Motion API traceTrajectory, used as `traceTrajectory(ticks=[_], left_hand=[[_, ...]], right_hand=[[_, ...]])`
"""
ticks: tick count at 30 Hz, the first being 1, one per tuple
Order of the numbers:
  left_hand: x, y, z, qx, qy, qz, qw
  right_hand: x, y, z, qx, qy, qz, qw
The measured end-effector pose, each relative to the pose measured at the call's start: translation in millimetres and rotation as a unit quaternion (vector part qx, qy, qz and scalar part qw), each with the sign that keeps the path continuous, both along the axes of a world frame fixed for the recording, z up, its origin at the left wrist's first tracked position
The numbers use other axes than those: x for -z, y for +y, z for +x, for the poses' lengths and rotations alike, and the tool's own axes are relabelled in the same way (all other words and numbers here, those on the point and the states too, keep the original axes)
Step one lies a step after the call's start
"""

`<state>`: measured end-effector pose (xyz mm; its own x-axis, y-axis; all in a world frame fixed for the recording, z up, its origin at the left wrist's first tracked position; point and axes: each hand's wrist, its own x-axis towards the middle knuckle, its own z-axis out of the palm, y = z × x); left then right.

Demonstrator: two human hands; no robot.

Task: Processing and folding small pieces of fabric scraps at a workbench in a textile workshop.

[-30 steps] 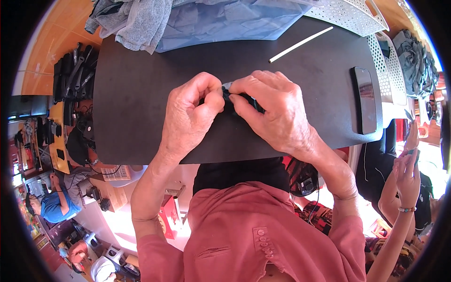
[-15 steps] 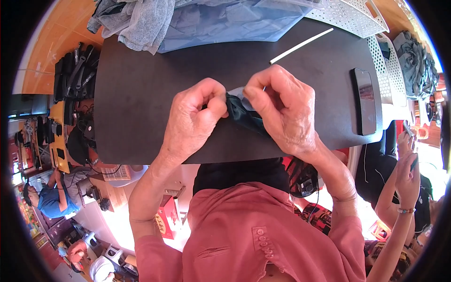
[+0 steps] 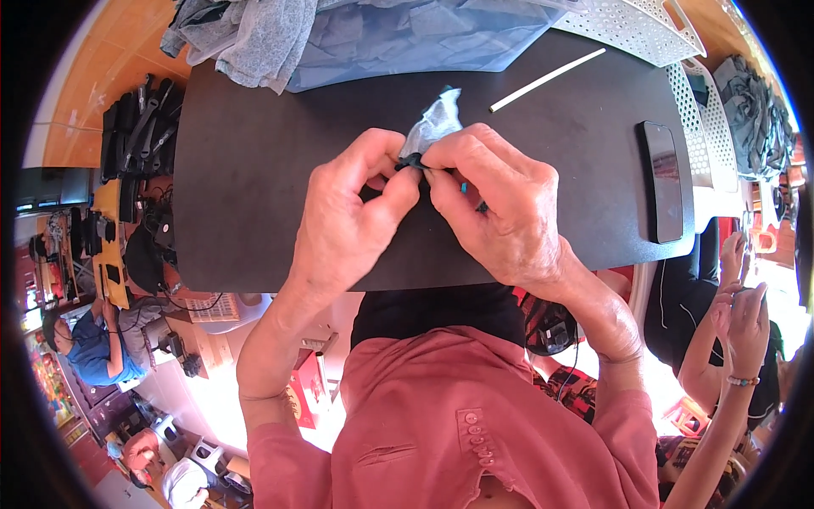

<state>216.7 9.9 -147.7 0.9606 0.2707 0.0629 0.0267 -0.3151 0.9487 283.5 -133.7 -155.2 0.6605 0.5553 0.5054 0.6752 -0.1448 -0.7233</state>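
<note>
Over the middle of the dark table [image 3: 246,187], my left hand [image 3: 343,212] and my right hand [image 3: 504,208] nearly meet. Between their fingertips they pinch a small piece of fabric [image 3: 434,127], pale grey-blue on the side that shows, with a dark edge at the fingers. Its pale part sticks up and away from me beyond the fingertips. Both hands are closed on the dark edge. The fabric's lower part is mostly hidden behind my right fingers, where a bit of teal shows.
At the far edge stands a translucent blue bin [image 3: 407,51] of cloth pieces, grey cloth [image 3: 263,42] heaped at its left. A thin pale stick [image 3: 547,81] lies far right, a black phone [image 3: 661,182] nearer. White perforated baskets [image 3: 632,30] border the right side. Other people sit nearby.
The fabric has turned: its dark side hung toward me, and now its pale side points up and away. My hands have drawn closer together.
</note>
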Motion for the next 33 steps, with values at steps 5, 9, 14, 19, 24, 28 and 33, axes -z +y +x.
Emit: traceTrajectory(ticks=[5, 9, 14, 19, 24, 28, 33], left_hand=[[10, 13, 2, 0.013, 0.049, -0.098, 0.994], [28, 17, 11, -0.079, -0.103, 0.077, 0.989], [13, 13, 5, -0.063, -0.077, 0.005, 0.995], [13, 8, 4, -0.022, -0.113, 0.073, 0.991], [14, 3, 5, -0.014, -0.074, 0.057, 0.996], [11, -1, 4, -0.006, -0.057, 0.098, 0.994], [12, 5, 3, 0.045, -0.144, 0.299, 0.942]], right_hand=[[-3, 1, 0, -0.082, 0.114, 0.055, 0.989], [-5, -8, -3, -0.124, 0.263, 0.009, 0.957], [5, -7, 4, -0.006, 0.298, 0.06, 0.953], [1, 1, 6, -0.026, 0.145, 0.037, 0.988], [3, -1, 7, -0.055, 0.244, 0.051, 0.967], [6, -3, 5, -0.027, 0.107, -0.033, 0.993], [9, -4, 5, 0.005, -0.035, -0.078, 0.996]])
